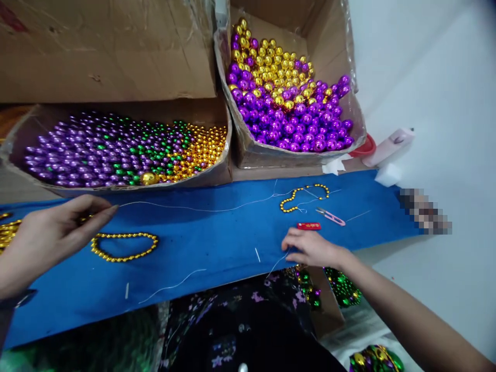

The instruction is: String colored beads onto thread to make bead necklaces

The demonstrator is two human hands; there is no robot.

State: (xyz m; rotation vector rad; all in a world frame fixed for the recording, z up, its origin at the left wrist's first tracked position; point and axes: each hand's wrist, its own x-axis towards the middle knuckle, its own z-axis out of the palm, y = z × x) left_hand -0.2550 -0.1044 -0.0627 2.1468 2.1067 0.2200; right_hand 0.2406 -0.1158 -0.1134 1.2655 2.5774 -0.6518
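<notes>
My left hand (64,232) is closed in a pinch on the end of a long pale thread (186,208). Something gold shows between its curled fingers. The thread runs right across the blue cloth to a short string of gold beads (289,203). Just right of my left hand lies a loop of gold beads (124,257). My right hand (310,246) has its fingers curled above the cloth's near edge, with a short thread (276,265) trailing from the fingertips. Close by it are a small red packet (309,226) and pink thread snips (332,216).
Behind the blue cloth (217,243) stand a carton (231,150) of purple, green and gold beads and a taller carton (298,159) of larger gold and purple beads. Loose thread (172,285) lies near the front edge. More gold beads (8,230) sit at far left.
</notes>
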